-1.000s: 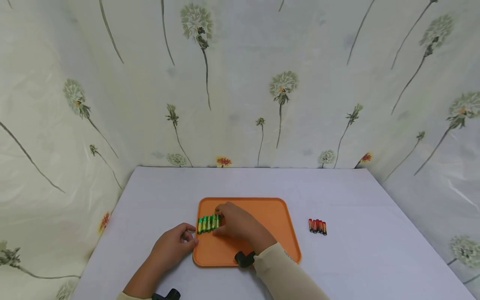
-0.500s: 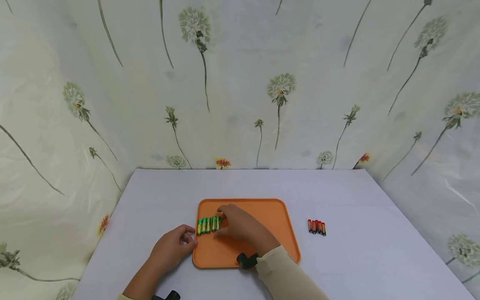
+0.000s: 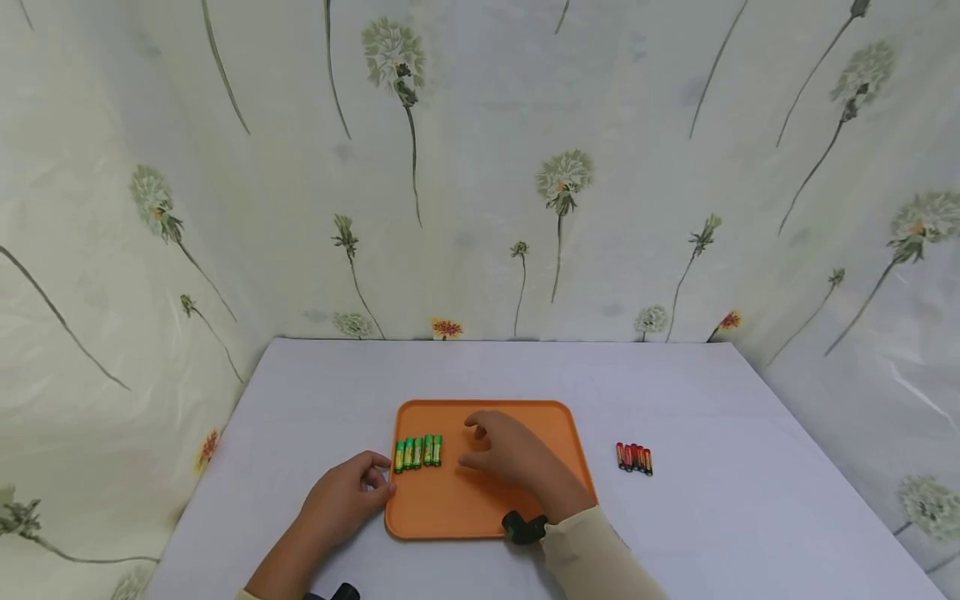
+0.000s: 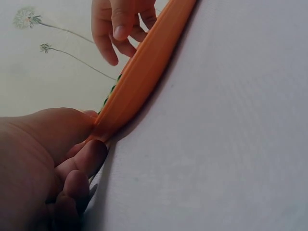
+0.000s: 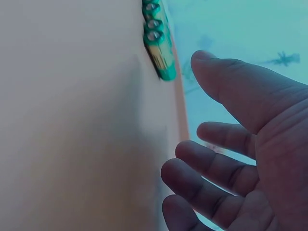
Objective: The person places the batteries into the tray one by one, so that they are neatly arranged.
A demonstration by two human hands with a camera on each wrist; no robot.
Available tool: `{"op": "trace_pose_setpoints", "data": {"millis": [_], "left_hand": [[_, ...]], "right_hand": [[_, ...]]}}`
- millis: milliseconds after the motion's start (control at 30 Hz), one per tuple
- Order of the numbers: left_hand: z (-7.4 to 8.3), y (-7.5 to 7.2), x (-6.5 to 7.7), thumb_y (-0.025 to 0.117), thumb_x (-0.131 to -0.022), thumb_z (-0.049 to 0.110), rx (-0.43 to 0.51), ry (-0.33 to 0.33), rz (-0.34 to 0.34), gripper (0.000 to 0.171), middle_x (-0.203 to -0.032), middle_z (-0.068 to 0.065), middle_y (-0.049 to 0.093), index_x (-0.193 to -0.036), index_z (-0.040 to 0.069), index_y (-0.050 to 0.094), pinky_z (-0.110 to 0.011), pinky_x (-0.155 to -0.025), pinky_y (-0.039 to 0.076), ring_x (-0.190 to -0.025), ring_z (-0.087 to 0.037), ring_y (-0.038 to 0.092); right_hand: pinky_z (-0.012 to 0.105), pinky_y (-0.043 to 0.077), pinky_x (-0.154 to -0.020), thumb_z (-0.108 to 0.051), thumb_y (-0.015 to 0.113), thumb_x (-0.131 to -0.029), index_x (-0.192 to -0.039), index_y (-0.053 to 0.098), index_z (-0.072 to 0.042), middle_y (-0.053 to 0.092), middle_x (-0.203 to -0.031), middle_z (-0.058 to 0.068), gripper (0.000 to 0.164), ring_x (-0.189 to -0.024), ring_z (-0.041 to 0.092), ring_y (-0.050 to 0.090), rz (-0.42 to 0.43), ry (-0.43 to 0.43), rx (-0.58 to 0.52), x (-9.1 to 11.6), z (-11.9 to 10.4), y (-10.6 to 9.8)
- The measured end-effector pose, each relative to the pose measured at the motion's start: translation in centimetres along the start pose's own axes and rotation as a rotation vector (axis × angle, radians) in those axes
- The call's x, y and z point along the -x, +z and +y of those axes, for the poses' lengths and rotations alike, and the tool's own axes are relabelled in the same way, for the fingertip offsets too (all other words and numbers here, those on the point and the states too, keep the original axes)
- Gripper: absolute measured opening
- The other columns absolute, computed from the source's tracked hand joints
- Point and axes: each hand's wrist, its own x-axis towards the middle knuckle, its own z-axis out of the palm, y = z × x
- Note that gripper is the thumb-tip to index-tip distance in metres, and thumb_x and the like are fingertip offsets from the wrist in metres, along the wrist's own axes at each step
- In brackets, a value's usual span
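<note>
White counter (image 3: 465, 367) against pale dandelion-print sheeting (image 3: 472, 183). Orange tray (image 3: 442, 510) sits on it; five green-and-gold batteries (image 3: 417, 453) lie side by side at its left end (slight gap between third and fourth). Left hand (image 3: 341, 497) pinches the tray's left rim; right hand (image 3: 517, 454) is over the tray, fingers loosely apart. Red batteries (image 3: 634, 458) lie right of the tray.

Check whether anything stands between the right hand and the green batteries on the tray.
Nothing visible does: in the head view, only the bare surface of the orange tray shows between the right hand and the green batteries.
</note>
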Motion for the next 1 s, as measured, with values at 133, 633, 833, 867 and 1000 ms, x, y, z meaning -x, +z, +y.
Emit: {"op": "trace_pose_setpoints", "data": {"millis": [133,633,833,867,1000], "left_hand": [[-0.1,-0.1,0.0,0.081,-0.091,0.032,-0.007,0.005,0.004,0.030,-0.082,0.017,0.064,-0.116,0.021,0.069,-0.030,-0.068,0.042,-0.070,-0.009,0.054],[0.0,0.0,0.0,0.081,-0.091,0.032,-0.006,-0.001,0.009,0.031,-0.083,0.016,0.064,-0.117,0.020,0.070,-0.029,-0.068,0.042,-0.072,-0.009,0.054],[-0.3,0.2,0.0,0.081,-0.091,0.033,0.002,0.015,0.013,0.030,-0.084,0.017,0.063,-0.116,0.022,0.070,-0.028,-0.068,0.042,-0.072,-0.007,0.054],[-0.3,0.2,0.0,0.081,-0.091,0.033,0.004,0.016,0.013,0.029,-0.084,0.017,0.063,-0.115,0.022,0.070,-0.028,-0.068,0.042,-0.072,-0.007,0.054],[-0.3,0.3,0.0,0.081,-0.091,0.033,0.008,0.013,0.013,0.029,-0.084,0.017,0.064,-0.116,0.022,0.070,-0.028,-0.068,0.042,-0.072,-0.007,0.054]], "right_hand": [[0.043,0.053,-0.092,-0.043,0.081,-0.091,-0.144,0.058,-0.018,0.065,-0.127,0.002,0.063,-0.111,0.020,0.062,0.028,0.020,0.004,0.6,0.9,-0.9],[0.041,0.055,-0.086,-0.034,0.082,-0.092,-0.142,0.062,-0.015,0.066,-0.125,0.004,0.057,-0.106,0.021,0.061,0.173,0.119,-0.041,3.5,5.1,-4.9],[0.042,0.056,-0.086,-0.036,0.080,-0.094,-0.142,0.061,-0.012,0.066,-0.127,0.005,0.057,-0.109,0.023,0.061,0.197,0.139,0.007,4.7,7.7,-6.2],[0.043,0.055,-0.087,-0.037,0.079,-0.094,-0.142,0.061,-0.011,0.066,-0.127,0.006,0.057,-0.110,0.024,0.061,0.199,0.144,0.014,4.9,8.0,-6.5],[0.046,0.054,-0.088,-0.037,0.079,-0.094,-0.142,0.060,-0.009,0.065,-0.125,0.007,0.058,-0.113,0.027,0.061,0.220,0.164,0.055,5.7,9.5,-7.6]]}}
